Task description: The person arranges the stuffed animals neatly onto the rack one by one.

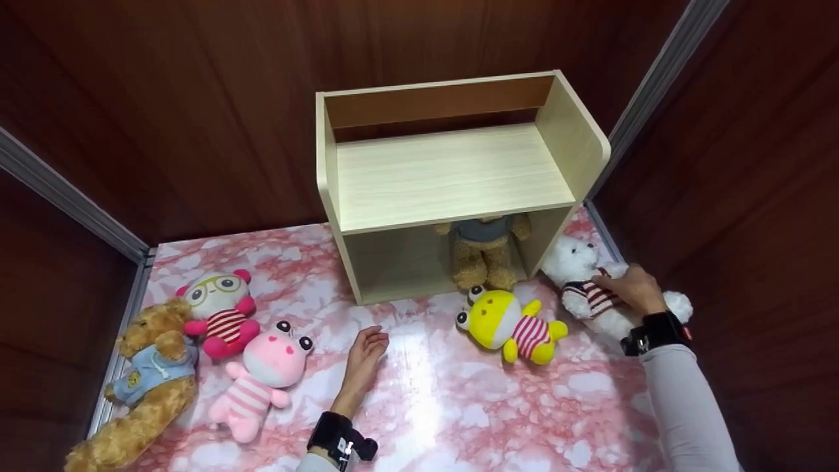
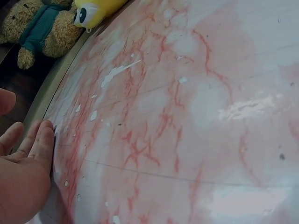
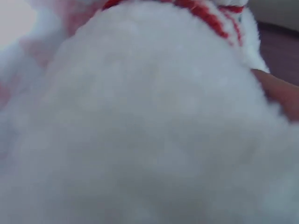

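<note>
At the right wall my right hand (image 1: 632,288) grips the body of a white teddy bear (image 1: 569,262) in a striped sweater. White fur (image 3: 149,112) fills most of the right wrist view, and only a bit of a finger (image 3: 280,93) shows there. My left hand (image 1: 366,354) holds nothing, its fingers loosely bent over the floor in front of the shelf. In the left wrist view the left hand (image 2: 28,172) has its palm turned up. Between the hands lies a yellow frog plush (image 1: 505,324) with a pink striped body.
A pale wooden shelf unit (image 1: 452,177) stands at the back; a brown bear (image 1: 484,255) sits in its lower compartment at right. On the left lie a panda plush (image 1: 219,308), a pink frog plush (image 1: 275,357) and a bear in a blue hoodie (image 1: 160,367). Dark walls enclose the floor.
</note>
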`<state>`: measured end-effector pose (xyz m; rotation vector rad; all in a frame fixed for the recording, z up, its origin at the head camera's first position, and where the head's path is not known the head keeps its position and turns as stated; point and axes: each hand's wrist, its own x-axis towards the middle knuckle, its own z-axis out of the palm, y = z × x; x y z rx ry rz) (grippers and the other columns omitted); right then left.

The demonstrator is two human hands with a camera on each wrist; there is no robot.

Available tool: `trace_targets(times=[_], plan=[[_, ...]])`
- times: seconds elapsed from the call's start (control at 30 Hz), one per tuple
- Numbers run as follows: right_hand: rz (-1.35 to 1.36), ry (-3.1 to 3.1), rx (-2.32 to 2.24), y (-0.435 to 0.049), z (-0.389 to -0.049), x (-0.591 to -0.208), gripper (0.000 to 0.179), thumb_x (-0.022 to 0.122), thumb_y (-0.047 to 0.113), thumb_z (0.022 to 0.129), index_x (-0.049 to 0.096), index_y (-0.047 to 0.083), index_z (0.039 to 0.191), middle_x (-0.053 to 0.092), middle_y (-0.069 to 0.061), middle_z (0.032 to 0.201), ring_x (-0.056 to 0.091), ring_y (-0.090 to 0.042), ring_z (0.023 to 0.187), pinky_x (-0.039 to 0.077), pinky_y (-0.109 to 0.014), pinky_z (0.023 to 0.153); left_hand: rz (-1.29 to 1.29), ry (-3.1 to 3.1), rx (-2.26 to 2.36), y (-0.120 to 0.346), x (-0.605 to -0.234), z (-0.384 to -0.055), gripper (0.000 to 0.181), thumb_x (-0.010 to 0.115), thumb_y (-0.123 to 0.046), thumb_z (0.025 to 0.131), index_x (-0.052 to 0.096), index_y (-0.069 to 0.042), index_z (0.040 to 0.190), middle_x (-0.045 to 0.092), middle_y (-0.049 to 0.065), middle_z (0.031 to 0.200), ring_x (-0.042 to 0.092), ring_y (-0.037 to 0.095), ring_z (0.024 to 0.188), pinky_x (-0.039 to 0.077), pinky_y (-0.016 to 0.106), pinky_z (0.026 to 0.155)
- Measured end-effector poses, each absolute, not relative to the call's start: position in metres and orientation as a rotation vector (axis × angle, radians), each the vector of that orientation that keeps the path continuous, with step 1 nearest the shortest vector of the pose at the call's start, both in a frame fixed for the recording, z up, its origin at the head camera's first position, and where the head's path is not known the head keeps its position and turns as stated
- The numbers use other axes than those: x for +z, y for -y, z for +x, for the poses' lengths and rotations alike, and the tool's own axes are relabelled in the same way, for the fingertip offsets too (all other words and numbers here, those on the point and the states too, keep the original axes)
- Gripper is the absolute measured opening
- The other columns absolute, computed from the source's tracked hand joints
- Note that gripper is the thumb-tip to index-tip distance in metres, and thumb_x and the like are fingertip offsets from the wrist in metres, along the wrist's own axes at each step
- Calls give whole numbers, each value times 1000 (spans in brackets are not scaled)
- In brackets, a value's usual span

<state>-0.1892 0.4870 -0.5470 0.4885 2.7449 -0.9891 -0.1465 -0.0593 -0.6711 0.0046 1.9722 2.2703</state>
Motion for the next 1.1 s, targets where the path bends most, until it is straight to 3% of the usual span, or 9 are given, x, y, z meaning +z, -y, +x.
trace_targets(times=[0.13, 0.23, 0.3, 0.37, 0.43, 0.53, 0.67, 0.8, 1.1], plan=[[478, -2673, -973, -493, -188, -556, 53, 71, 54, 94, 56, 7, 73, 53, -2, 67, 55, -19, 64, 47, -30, 60, 6, -1976, 2271, 61, -672, -147, 42, 58, 1, 102, 44, 18, 137, 56, 35, 128, 54, 47, 124, 48, 22, 96], [436, -2656, -893, -495, -186, -560, 75, 64, 61, 96, 60, -14, 97, 61, -31, 93, 61, -40, 89, 54, -45, 81, 5, -1983, 2264, 61, -673, -146, 42, 58, 0, 101, 44, 18, 137, 56, 35, 129, 54, 46, 125, 48, 22, 97], [421, -2630, -870, -495, -184, -563, 97, 59, 64, 97, 47, -28, 125, 49, -51, 123, 54, -55, 114, 48, -58, 101, 5, -1983, 2266, 61, -673, -146, 42, 58, 1, 101, 45, 18, 137, 55, 35, 130, 54, 47, 125, 48, 22, 97], [398, -2612, -862, -495, -181, -565, 113, 56, 65, 98, 21, -32, 143, 25, -55, 146, 35, -62, 135, 33, -65, 114, 3, -1981, 2271, 60, -673, -146, 42, 57, 1, 101, 45, 18, 137, 55, 36, 130, 53, 48, 126, 48, 21, 97], [394, -2593, -857, -495, -179, -568, 114, 54, 66, 98, 16, -31, 145, 19, -54, 149, 28, -63, 139, 28, -65, 116, 2, -1975, 2279, 59, -673, -145, 41, 57, 2, 101, 45, 19, 137, 55, 37, 130, 53, 48, 126, 48, 21, 97], [397, -2562, -903, -494, -176, -573, 112, 53, 65, 99, 14, -28, 149, 18, -51, 152, 28, -61, 141, 26, -65, 117, -4, -1972, 2287, 58, -674, -145, 40, 56, 3, 101, 46, 19, 136, 55, 37, 130, 53, 49, 126, 48, 20, 96], [398, -2537, -982, -491, -172, -579, 102, 52, 63, 101, 25, -22, 150, 29, -47, 151, 37, -57, 137, 30, -64, 115, -12, -1977, 2290, 56, -673, -146, 39, 56, 2, 101, 47, 19, 135, 55, 37, 129, 54, 48, 125, 48, 20, 96], [381, -2577, -993, -486, -171, -581, 89, 52, 61, 101, 45, -19, 139, 46, -44, 141, 49, -51, 126, 38, -62, 110, -24, -2012, 2266, 55, -671, -146, 38, 56, 2, 101, 48, 18, 134, 56, 35, 128, 56, 46, 123, 48, 20, 95], [372, -2747, -979, -485, -165, -589, 73, 59, 59, 100, 62, -13, 115, 65, -34, 114, 63, -40, 99, 52, -53, 88, -33, -2042, 2282, 53, -670, -144, 34, 56, 4, 100, 53, 17, 132, 59, 34, 126, 59, 43, 118, 50, 22, 92]])
